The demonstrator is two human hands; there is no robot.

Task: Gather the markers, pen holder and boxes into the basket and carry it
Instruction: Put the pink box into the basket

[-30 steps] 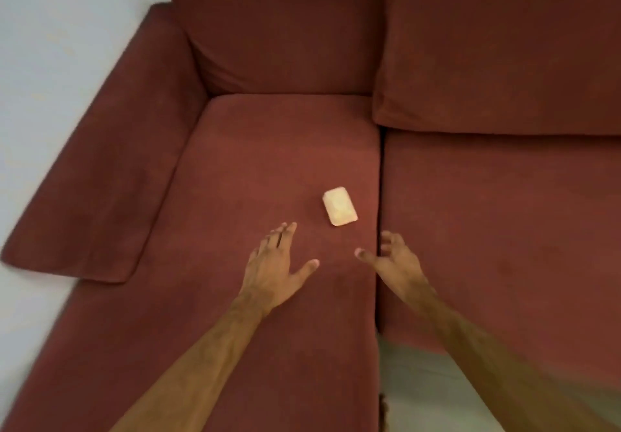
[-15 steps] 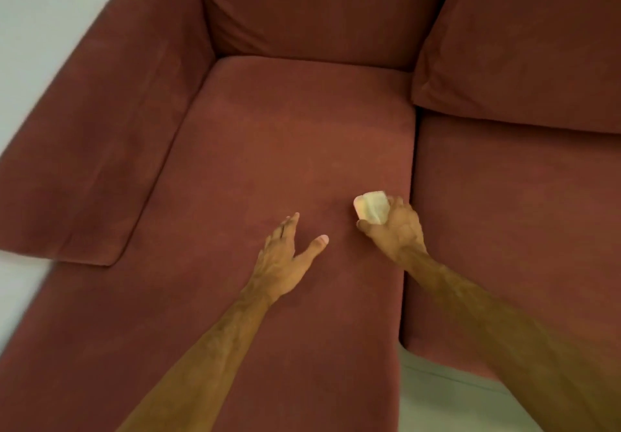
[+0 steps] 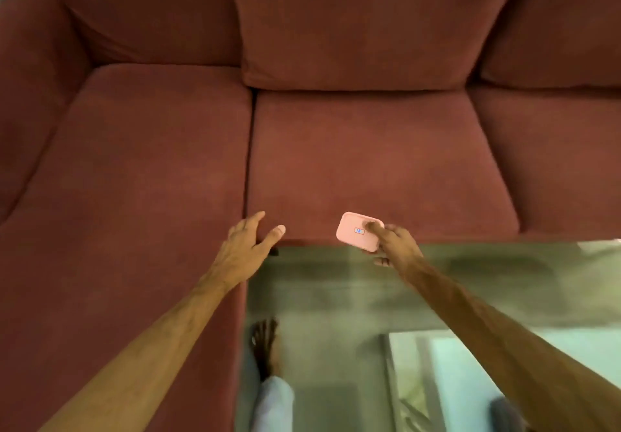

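A small flat pink box point(image 3: 353, 231) with rounded corners and a tiny blue label is held in my right hand point(image 3: 396, 247), thumb on top and fingers underneath, above the front edge of the middle seat cushion. My left hand point(image 3: 247, 247) hovers open with fingers spread at the seam between the left and middle cushions, holding nothing. No basket, markers or pen holder appear in the head view.
A dark red sofa point(image 3: 151, 162) with several seat and back cushions fills the upper view. Below its front edge lies a shiny grey floor point(image 3: 336, 297). My bare foot and light trouser leg point(image 3: 268, 364) stand near the sofa's chaise part. The corner of a glass table point(image 3: 420, 364) is at lower right.
My right hand closed on the small box, lifted it off the left cushion and carried it right, over the sofa's front edge. The view swung right and down, showing the floor.
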